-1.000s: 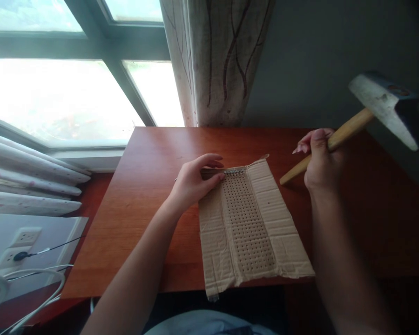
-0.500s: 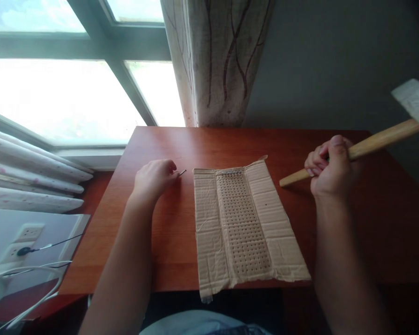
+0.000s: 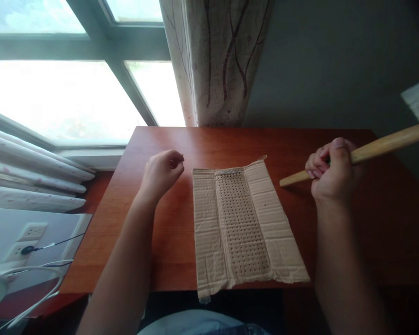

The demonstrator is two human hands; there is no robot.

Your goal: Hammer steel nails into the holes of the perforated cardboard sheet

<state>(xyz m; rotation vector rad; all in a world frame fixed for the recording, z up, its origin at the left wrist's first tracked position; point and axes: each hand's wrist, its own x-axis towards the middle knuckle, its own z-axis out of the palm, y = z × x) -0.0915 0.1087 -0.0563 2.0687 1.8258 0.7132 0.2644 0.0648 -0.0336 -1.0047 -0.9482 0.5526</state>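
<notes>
My right hand [image 3: 333, 170] is wrapped round the wooden handle of a hammer [image 3: 391, 143]. Its metal head is cut off by the right edge of view, and the handle's butt end points left, close over the table. My left hand [image 3: 164, 172] is closed in a pinch above the table, left of the cardboard's far corner. Between its fingertips is a small nail, mostly hidden by the fingers. A folded piece of cardboard [image 3: 209, 223] lies between the hands, with a grid of small holes down its middle panel. Small metal pieces [image 3: 230, 172] line the far end of that grid.
The cardboard rests on a reddish-brown wooden table [image 3: 174, 260], its near edge reaching past the table edge. Beyond are a window [image 3: 56, 102] and a patterned curtain [image 3: 226, 60]. Wall sockets [image 3: 31, 232] with a plug and white cables [image 3: 52, 274] are at left.
My left hand has risen slightly and shifted right, turning so the nail's shaft no longer shows clearly. My right hand with the hammer has moved only a little.
</notes>
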